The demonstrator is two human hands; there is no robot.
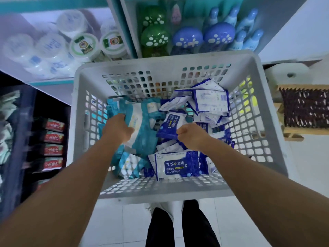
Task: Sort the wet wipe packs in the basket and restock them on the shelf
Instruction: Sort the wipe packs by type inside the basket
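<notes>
A grey perforated basket (167,59) stands on the floor in front of me. Teal-and-white wipe packs (142,139) fill its left half, and dark blue alcohol wipe packs (179,165) fill its right half and back corner. My left hand (116,129) reaches into the left side, its fingers curled round the edge of a teal pack. My right hand (190,137) is curled over the middle of the basket and pinches a blue pack (170,124) by its near edge.
A shelf unit rises behind the basket with white tubs (83,45), green (154,38) and blue bottles (219,35). Red packs (53,138) line a dark shelf at left. A wooden rack (306,107) stands at right. My legs show below on white tiles.
</notes>
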